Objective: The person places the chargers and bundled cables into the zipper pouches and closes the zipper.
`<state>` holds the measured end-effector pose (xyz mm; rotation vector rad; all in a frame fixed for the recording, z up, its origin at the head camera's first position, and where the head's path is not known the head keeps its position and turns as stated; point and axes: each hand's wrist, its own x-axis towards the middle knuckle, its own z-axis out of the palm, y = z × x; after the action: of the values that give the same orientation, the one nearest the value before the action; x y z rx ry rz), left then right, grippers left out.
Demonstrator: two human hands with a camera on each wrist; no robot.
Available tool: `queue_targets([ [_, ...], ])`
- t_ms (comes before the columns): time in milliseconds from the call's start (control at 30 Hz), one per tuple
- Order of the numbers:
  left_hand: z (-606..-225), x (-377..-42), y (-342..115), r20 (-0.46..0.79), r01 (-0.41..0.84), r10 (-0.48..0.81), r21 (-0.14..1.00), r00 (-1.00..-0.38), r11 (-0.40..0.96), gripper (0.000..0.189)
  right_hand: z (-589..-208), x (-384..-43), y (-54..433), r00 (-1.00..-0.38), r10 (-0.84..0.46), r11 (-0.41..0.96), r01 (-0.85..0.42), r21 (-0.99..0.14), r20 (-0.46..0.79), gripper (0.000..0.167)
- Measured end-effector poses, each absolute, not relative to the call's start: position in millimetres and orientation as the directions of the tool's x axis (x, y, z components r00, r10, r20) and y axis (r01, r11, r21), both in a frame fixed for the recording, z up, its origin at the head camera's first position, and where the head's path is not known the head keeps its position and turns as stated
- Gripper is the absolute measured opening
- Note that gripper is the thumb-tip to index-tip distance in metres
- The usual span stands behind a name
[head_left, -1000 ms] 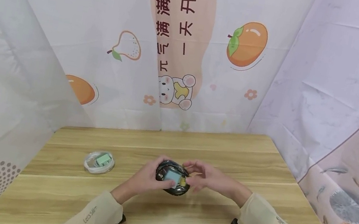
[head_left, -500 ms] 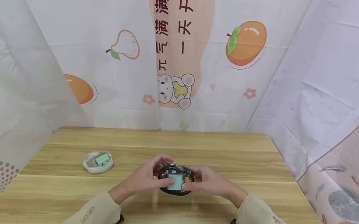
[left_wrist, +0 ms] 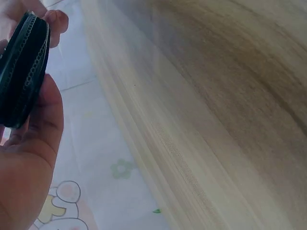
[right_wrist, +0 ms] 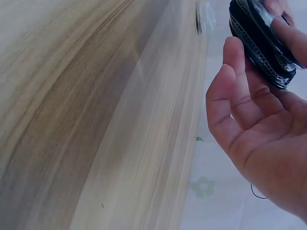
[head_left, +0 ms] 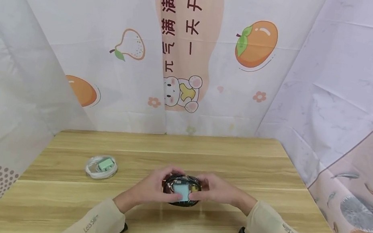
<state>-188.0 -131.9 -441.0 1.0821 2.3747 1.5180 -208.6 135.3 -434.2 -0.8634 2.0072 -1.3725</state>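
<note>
A small black zippered pouch (head_left: pixel 184 204) with a clear front is held above the table, between both hands. Through its window show a light-blue piece (head_left: pixel 181 190) and something yellowish at the right. My left hand (head_left: pixel 151 187) grips the left side, thumb across the front and fingers behind. On the opposite side, my right hand (head_left: pixel 217 190) grips it with the thumb on the window. The zipper edge of the pouch (left_wrist: pixel 26 72) faces the left wrist view. In the right wrist view, fingers (right_wrist: pixel 233 52) lie against the back of the pouch (right_wrist: pixel 263 45).
A coiled white cable (head_left: pixel 92 167) with a mint-green charger plug (head_left: pixel 106 164) lies at the left of the wooden table (head_left: pixel 238 157). Printed cloth (head_left: pixel 217 109) hangs behind the table's back edge. More cloth hangs along both sides.
My right hand has closed in on the pouch's right side, its thumb now on the front. The pouch has levelled and dropped slightly, while my left hand keeps its hold.
</note>
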Motion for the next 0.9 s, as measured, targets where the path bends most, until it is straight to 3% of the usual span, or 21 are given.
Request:
queue_targets([
  [167, -442, -184, -129, 0.349, 0.646, 0.671, 0.719, -0.654, 0.256, 0.072, -432, -210, 135, -0.641, -0.761, 0.283, -0.186, -0.941, -0.101, 0.033],
  [400, -443, -178, -129, 0.485, 0.845, 0.696, 0.37, -0.53, 0.386, 0.088, -429, -211, 134, -0.642, -0.757, 0.285, -0.162, -0.945, -0.118, 0.034],
  [733, -441, -177, -129, 0.555, 0.882, 0.715, 0.077, -0.425, 0.465, 0.087, -430, -211, 132, -0.632, -0.764, 0.306, -0.171, -0.937, -0.135, 0.03],
  [900, -438, -178, -128, 0.591, 0.868, 0.696, 0.014, -0.407, 0.496, 0.086, -427, -212, 132, -0.646, -0.752, 0.295, -0.151, -0.943, -0.132, 0.038],
])
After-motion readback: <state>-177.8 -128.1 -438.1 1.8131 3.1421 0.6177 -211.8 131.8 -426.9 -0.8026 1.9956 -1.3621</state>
